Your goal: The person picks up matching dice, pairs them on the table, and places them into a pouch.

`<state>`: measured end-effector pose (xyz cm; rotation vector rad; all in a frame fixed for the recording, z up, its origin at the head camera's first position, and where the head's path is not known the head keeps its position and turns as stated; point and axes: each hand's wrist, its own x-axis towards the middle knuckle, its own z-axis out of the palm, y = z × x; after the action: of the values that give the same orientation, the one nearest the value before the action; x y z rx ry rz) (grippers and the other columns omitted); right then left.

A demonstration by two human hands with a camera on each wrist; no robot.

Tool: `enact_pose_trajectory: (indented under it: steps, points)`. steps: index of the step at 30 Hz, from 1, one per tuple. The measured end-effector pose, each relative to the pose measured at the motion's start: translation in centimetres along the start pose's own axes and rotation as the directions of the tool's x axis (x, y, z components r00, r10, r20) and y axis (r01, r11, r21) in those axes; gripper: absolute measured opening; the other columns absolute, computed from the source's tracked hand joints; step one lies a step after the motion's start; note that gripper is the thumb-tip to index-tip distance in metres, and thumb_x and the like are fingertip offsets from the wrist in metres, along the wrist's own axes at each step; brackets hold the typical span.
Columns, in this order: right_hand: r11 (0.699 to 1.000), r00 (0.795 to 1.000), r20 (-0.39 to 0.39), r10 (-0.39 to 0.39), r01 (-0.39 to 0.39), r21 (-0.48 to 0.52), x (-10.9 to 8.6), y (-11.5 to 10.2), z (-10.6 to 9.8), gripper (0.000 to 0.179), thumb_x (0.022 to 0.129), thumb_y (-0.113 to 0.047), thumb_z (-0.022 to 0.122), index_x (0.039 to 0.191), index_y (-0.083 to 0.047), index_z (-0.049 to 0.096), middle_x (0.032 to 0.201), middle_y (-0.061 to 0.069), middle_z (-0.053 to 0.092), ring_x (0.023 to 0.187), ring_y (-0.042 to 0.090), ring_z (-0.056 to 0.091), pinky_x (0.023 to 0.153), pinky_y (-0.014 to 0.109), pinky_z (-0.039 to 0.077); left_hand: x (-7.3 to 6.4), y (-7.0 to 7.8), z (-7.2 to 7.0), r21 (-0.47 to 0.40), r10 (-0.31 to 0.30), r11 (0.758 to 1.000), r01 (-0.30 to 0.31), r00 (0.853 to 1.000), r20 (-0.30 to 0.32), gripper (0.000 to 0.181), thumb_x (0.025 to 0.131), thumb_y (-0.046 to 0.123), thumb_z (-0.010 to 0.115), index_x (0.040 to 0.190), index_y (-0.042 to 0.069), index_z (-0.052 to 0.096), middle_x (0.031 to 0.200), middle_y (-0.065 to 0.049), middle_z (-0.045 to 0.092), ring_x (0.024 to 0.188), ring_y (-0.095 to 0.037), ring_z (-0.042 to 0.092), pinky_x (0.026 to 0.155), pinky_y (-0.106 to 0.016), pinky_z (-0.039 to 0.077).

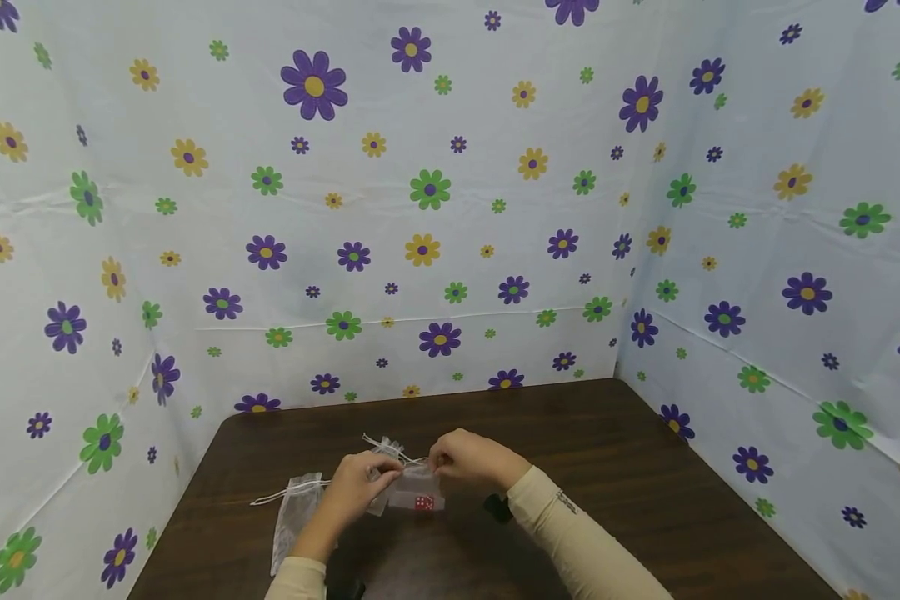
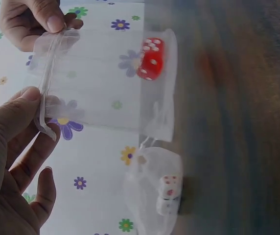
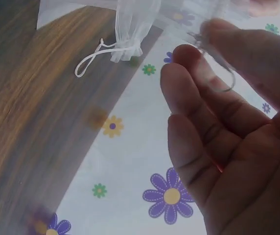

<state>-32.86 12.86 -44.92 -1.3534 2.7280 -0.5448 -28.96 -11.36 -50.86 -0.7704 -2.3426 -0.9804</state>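
A sheer white drawstring bag (image 1: pixel 412 482) hangs between my two hands, stretched by its top edge above the table. Inside it, at the bottom, lies a red die (image 2: pixel 151 59) with white pips. My left hand (image 1: pixel 354 485) pinches one end of the bag's mouth between thumb and fingers, its other fingers loosely spread in the left wrist view. At the opposite end, my right hand (image 1: pixel 471 457) pinches the top corner, where a cord loop (image 3: pixel 225 88) dangles near the fingers. The mouth looks drawn flat, with the white cord (image 2: pixel 47 83) running along it.
Behind the held bag lies a second sheer bag (image 2: pixel 147 176), gathered at its neck, with a white die (image 2: pixel 169 195) inside. A third bag (image 1: pixel 297 508) lies flat by my left forearm, its cord trailing left. Flowered cloth (image 1: pixel 420 292) walls the brown table (image 1: pixel 607 467).
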Motion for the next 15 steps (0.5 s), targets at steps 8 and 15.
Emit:
enact_pose_trajectory:
  steps: [8, 15]
  points:
    - [0.999, 0.999, -0.042, 0.027, -0.026, 0.039, 0.0, 0.0, -0.7, 0.011, 0.099, -0.008, 0.066, 0.094, -0.012, 0.075, 0.088, -0.01, 0.066, 0.073, 0.003, 0.057, 0.069, 0.017, 0.052, 0.5, 0.2, -0.7, -0.024, 0.002, 1.0, -0.002, 1.0, -0.011, 0.005, 0.089, 0.012, 0.078, 0.092, 0.015, 0.079, 0.09, 0.005, 0.076, 0.081, -0.006, 0.067, 0.07, -0.036, 0.057]
    - [0.997, 0.998, -0.055, 0.024, -0.02, 0.073, -0.2, -0.1, -1.0, 0.012, 0.098, -0.005, 0.067, 0.095, -0.015, 0.075, 0.094, -0.01, 0.069, 0.08, 0.001, 0.06, 0.075, 0.018, 0.053, 0.4, 0.4, -1.1, -0.019, -0.013, 1.0, 0.012, 1.0, -0.026, 0.013, 0.087, 0.005, 0.079, 0.092, 0.017, 0.079, 0.092, 0.006, 0.076, 0.083, -0.005, 0.068, 0.07, -0.033, 0.058]
